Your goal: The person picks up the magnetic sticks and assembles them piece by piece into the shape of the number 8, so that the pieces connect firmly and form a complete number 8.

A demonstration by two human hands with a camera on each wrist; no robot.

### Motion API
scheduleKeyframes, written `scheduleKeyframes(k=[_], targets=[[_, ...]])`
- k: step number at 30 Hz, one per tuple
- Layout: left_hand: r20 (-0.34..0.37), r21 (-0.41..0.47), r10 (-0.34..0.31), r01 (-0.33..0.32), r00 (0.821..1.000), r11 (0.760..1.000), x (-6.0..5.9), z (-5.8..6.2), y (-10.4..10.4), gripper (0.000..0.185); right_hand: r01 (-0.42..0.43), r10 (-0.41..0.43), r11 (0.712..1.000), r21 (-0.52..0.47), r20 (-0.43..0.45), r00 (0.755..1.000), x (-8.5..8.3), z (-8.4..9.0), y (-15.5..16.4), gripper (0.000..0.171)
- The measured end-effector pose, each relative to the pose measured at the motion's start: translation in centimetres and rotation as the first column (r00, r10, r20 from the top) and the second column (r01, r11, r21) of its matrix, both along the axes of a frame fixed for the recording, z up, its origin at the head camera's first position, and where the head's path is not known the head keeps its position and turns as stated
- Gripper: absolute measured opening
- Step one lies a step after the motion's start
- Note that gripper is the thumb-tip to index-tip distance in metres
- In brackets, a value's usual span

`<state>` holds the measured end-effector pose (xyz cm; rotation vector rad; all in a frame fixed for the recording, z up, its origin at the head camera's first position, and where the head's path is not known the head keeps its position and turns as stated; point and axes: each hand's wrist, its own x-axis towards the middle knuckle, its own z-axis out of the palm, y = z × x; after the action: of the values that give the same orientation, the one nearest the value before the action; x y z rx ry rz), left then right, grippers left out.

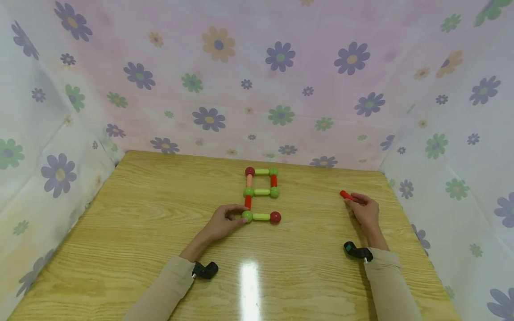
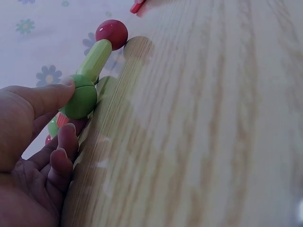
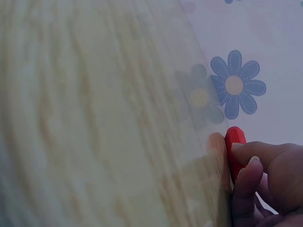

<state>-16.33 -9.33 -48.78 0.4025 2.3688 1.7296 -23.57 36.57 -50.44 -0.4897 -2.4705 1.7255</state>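
Note:
A flat figure of coloured rods and balls lies on the table. Its upper part is a closed square, with a red ball [image 1: 250,171] at the top left corner and green balls at the other corners. Below it a red rod [image 1: 247,203] runs down to a green ball [image 2: 81,98], from which a yellow-green rod [image 1: 261,217] leads right to another red ball [image 1: 275,217]. My left hand [image 1: 224,222] holds that lower green ball between thumb and fingers. Off to the right, my right hand [image 1: 364,212] pinches a loose red rod [image 3: 235,147] low over the table.
The wooden table [image 1: 160,191] reaches back to a flower-printed cloth [image 1: 241,102], which also rises along both sides. A black wrist camera [image 1: 205,270] sits on the left wrist and another black camera [image 1: 355,251] on the right.

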Motion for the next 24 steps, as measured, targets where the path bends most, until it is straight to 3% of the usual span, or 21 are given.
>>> scheduleKeyframes(k=[3, 8, 11, 17, 24], targets=[[-0.002, 0.002, -0.003, 0.003, 1.000, 1.000, 0.1, 0.4, 0.1, 0.031, -0.014, 0.014, 1.000, -0.021, -0.008, 1.000, 0.1, 0.0, 0.1, 0.049], [-0.010, -0.009, 0.006, -0.006, 1.000, 1.000, -0.9, -1.9, -0.1, 0.032, -0.025, 0.025, 0.999, -0.021, 0.000, 1.000, 0.2, 0.0, 0.1, 0.049], [-0.019, -0.008, 0.009, -0.009, 1.000, 1.000, -1.2, -2.5, -0.2, 0.032, -0.016, 0.016, 1.000, 0.006, 0.007, 1.000, 0.1, 0.0, 0.0, 0.047], [-0.016, -0.011, 0.001, -0.001, 1.000, 1.000, -1.2, -2.5, -0.3, 0.030, -0.021, 0.020, 0.999, 0.030, 0.025, 0.999, 0.1, 0.2, -0.1, 0.051], [-0.011, -0.010, 0.006, -0.006, 1.000, 1.000, -1.1, -2.4, -0.3, 0.029, -0.092, 0.092, 0.996, -0.006, 0.043, 0.995, 0.5, 0.2, 0.4, 0.059]])
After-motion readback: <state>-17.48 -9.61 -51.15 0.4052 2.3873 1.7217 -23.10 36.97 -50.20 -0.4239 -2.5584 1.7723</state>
